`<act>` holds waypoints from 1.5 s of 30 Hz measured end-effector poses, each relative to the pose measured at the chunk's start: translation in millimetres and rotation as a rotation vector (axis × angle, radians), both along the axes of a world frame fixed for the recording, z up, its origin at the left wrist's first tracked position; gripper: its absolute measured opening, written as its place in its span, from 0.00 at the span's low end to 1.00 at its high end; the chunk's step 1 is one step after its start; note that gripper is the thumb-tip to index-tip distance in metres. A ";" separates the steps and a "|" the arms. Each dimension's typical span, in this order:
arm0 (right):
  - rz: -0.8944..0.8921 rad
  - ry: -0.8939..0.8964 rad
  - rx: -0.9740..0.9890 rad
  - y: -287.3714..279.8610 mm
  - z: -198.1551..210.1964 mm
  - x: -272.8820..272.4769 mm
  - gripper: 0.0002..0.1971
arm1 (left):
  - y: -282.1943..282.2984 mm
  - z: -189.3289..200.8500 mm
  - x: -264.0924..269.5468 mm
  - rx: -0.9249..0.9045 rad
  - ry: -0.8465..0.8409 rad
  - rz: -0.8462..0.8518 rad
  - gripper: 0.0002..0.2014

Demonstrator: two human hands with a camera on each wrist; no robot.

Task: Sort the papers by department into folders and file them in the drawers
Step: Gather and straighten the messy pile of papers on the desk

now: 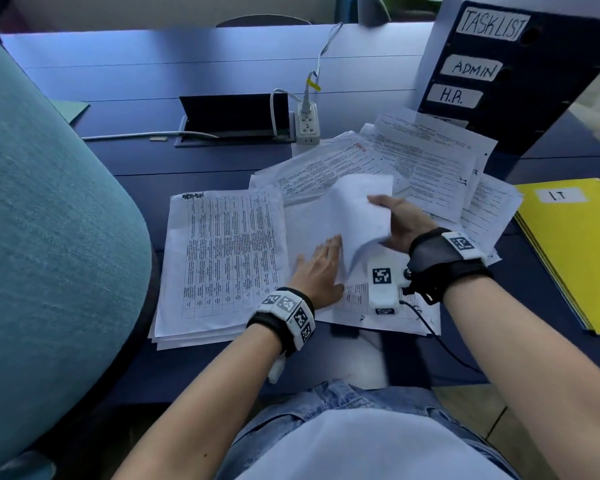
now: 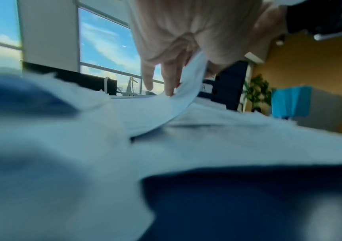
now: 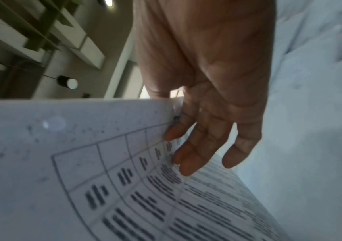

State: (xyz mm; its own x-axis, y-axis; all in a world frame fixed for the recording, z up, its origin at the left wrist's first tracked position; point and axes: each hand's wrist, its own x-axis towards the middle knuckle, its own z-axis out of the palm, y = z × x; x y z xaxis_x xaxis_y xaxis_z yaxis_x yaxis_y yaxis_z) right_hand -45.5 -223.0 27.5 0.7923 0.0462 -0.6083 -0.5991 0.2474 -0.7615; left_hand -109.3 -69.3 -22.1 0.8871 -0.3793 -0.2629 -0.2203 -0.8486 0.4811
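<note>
A white sheet point(image 1: 361, 216) is pinched at its edge by the right hand point(image 1: 400, 223), thumb on the blank upper side and fingers point(image 3: 188, 161) beneath on the printed table, and is held curled up above the loose papers point(image 1: 426, 157) spread over the middle of the desk point(image 1: 187, 81). The left hand point(image 1: 321, 268) is laid flat, fingers straight and together, on the sheets beneath the lifted one; its fingertips point(image 2: 169, 91) are seen touching the paper under the curl. Just to its left, a squared stack marked ADMIN point(image 1: 219, 258) is set near the desk's front edge. A yellow folder labelled I.T point(image 1: 575, 251) lies at the right edge, and a dark drawer unit point(image 1: 510, 81) labelled TASKLIST, ADMIN and H.R. stands at the far right corner.
</note>
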 end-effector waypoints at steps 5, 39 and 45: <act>-0.028 -0.239 0.128 -3.5 39.9 8.6 0.21 | -4.3 32.9 14.6 -0.393 -0.450 0.333 0.11; -0.036 -0.161 -0.849 0.9 -66.7 4.2 0.17 | 104.7 -16.4 41.3 -0.499 0.129 1.064 0.19; 0.170 -0.311 -1.091 19.4 -62.0 -3.8 0.13 | 114.9 -22.1 45.6 -0.603 0.226 1.160 0.09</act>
